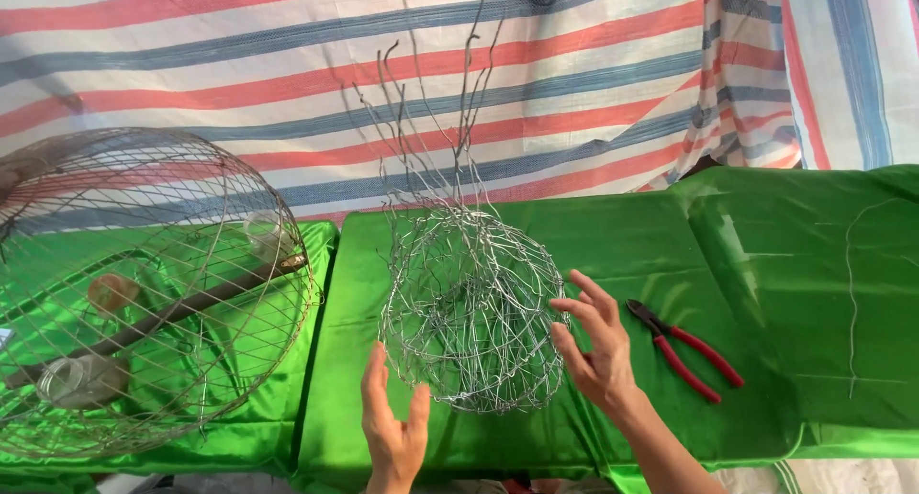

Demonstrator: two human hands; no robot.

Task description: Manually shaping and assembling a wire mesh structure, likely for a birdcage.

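At frame centre both open hands, left hand (392, 427) and right hand (595, 346), cup the half-woven wire basket (471, 307) to steady it, gripping nothing, red-handled pliers (684, 348) lying just right.

Bright daylight, sharp focus; glare sheens the green cloth (593, 235), soft shadows beneath the hands.

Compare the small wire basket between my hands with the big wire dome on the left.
The small wire basket is shiny silver, irregularly twisted, with loose wire ends sticking up; the big wire dome is duller, wider and evenly meshed. The basket is empty; the dome covers a stick and jars. Both rest on green cloth.
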